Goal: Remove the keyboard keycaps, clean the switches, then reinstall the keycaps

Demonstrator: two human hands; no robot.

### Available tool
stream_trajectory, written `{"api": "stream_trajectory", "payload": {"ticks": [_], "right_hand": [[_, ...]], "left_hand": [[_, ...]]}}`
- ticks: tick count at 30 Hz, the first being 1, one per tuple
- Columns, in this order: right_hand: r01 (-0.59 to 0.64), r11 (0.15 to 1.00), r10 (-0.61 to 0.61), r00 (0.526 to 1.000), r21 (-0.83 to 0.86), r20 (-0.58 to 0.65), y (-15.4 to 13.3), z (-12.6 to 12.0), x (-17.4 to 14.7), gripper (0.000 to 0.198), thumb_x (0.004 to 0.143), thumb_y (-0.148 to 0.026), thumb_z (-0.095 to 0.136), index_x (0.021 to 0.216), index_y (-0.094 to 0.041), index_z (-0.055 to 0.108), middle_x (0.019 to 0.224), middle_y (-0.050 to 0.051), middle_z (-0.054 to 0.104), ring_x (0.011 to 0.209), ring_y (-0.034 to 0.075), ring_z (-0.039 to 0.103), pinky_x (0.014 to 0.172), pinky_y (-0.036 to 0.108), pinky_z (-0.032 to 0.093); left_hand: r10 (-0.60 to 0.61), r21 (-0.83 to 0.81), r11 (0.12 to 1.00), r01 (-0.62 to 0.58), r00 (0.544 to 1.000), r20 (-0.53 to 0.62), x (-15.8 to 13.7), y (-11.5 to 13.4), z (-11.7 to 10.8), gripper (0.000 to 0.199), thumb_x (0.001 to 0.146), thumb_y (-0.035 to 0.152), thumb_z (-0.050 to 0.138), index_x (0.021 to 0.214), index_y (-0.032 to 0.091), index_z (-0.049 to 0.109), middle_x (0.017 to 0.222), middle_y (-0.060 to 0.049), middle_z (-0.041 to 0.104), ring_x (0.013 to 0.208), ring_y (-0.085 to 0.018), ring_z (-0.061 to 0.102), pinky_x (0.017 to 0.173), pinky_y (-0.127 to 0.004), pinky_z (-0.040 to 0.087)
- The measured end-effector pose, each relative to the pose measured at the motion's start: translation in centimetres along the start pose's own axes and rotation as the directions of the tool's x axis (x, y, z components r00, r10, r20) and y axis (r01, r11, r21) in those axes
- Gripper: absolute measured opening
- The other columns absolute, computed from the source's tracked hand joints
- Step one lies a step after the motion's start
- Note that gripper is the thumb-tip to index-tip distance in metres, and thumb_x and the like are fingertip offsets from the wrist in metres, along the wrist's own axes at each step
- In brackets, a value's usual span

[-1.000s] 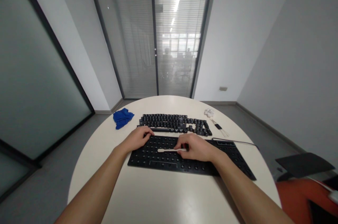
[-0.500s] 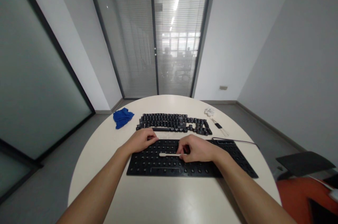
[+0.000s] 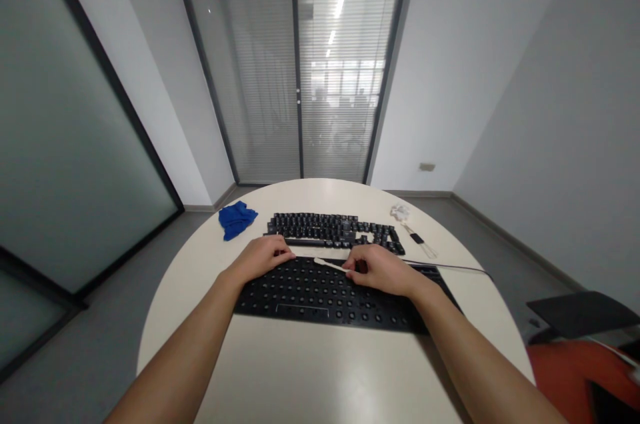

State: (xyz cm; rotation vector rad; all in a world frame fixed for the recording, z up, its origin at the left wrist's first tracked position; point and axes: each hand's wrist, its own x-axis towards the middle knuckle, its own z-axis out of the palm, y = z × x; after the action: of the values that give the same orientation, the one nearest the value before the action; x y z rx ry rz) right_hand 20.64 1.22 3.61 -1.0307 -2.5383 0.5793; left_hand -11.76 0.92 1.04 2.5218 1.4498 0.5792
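A black keyboard base [image 3: 300, 294] with its keycaps off lies on the table, rows of switches bare. My left hand [image 3: 263, 255] is closed on its far left edge, thumb along the top and fingers curled. In my right hand [image 3: 380, 269] a white cotton swab [image 3: 330, 265] is pinched between thumb and fingers. Its thicker tip points left, over the far row of switches, a short way from my left thumb. My right forearm crosses the base's right part and hides some of it.
Behind the base, loose black keycaps [image 3: 315, 225] lie laid out in keyboard order. A blue cloth [image 3: 237, 219] is at the far left. A crumpled clear-white wad [image 3: 399, 212] and a wire keycap puller [image 3: 417, 239] lie right. A cable [image 3: 465, 269] runs off the right edge.
My right hand has carried the swab from the middle rows to the far edge, its tip now tilted up-left. The keyboard base has turned slightly and shifted left, my left hand still at its corner.
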Motion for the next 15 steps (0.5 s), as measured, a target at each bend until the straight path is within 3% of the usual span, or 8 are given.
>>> {"api": "stream_trajectory", "payload": {"ticks": [9,15], "right_hand": [[0.226,0.973,-0.228,0.971,0.039,0.074,-3.4,2.2,0.3,0.017,0.079,-0.018,0.069,0.093,-0.021,0.078,0.088,0.001,0.074,0.074,0.013,0.064,0.068,0.021,0.045],[0.248,0.969,-0.248,0.966,0.01,0.071,-2.9,2.1,0.4,0.019,0.082,-0.018,0.068,0.097,-0.023,0.079,0.091,0.001,0.075,0.078,0.014,0.066,0.07,0.022,0.046]], "left_hand": [[0.006,0.017,1.0,-0.005,0.998,-0.057,0.2,-0.1,0.6,0.02,0.097,0.032,0.052,0.098,0.024,0.07,0.095,-0.001,0.071,0.088,-0.019,0.064,0.079,-0.028,0.046],[-0.01,0.039,0.999,0.014,0.996,-0.085,0.1,-0.2,0.9,0.023,0.098,0.032,0.049,0.095,0.024,0.07,0.097,-0.001,0.072,0.092,-0.02,0.065,0.082,-0.029,0.047]]}}
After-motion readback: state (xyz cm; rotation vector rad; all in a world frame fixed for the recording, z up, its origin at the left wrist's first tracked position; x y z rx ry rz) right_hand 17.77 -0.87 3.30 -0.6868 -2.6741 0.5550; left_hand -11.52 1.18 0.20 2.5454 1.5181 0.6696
